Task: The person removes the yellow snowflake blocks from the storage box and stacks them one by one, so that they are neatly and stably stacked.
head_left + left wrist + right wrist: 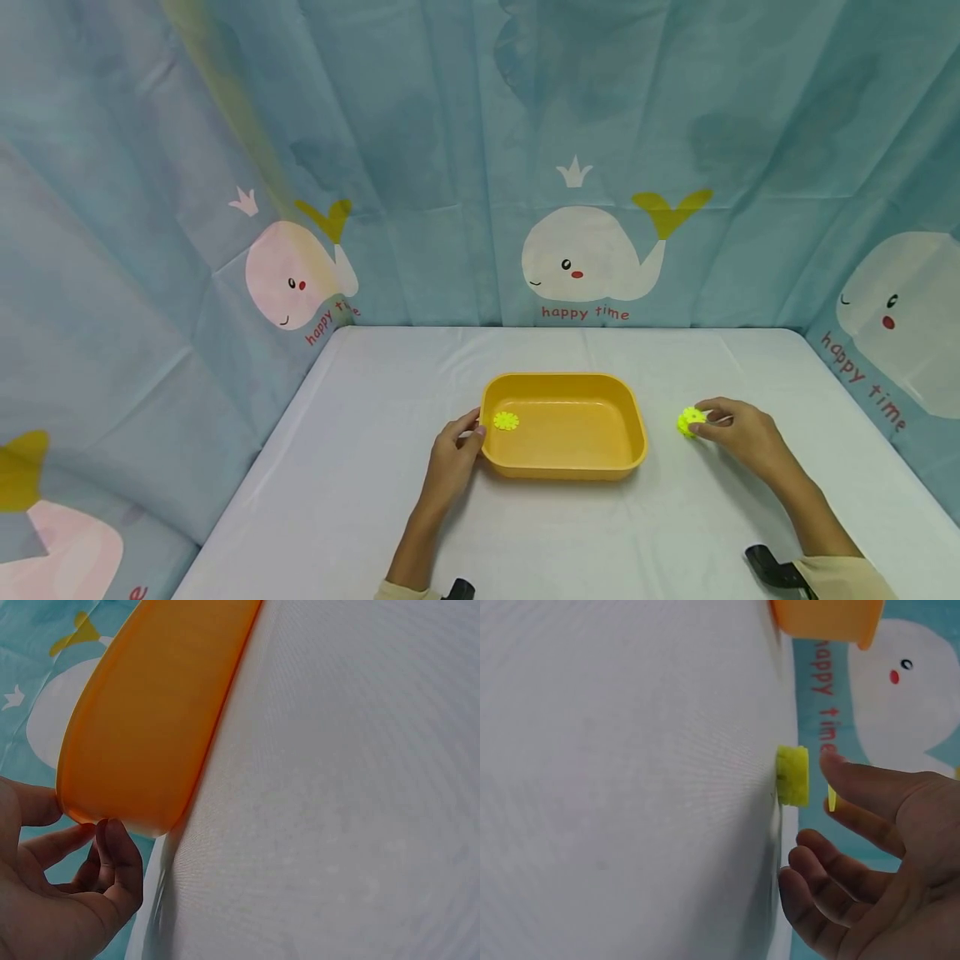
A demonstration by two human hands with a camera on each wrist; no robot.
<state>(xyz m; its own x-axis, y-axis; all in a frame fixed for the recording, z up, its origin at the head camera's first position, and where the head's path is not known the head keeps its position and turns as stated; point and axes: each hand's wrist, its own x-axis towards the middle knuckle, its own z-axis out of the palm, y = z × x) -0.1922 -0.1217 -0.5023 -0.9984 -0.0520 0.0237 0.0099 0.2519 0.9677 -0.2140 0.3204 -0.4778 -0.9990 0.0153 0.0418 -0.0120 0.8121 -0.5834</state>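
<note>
A yellow-orange plastic tray (570, 471) sits on the white table, one flat, bright yellow flower-shaped piece (506, 421) inside it near the left end. My left hand (448, 467) holds the tray's left end, thumb at the rim and fingertips against the outer wall. To the right of the tray, a short stack of yellow pieces (793, 776) rests on the cloth. Just above that stack, my right hand (742, 433) pinches a thin yellow flower-shaped piece (832, 796) between thumb and index finger. The other fingers of this hand are loosely bent.
A white cloth (337, 500) covers the table. Blue curtains (435, 167) printed with whales hang behind the table and along both sides. A black strap-like device (772, 568) shows at the right wrist, another (459, 590) at the left.
</note>
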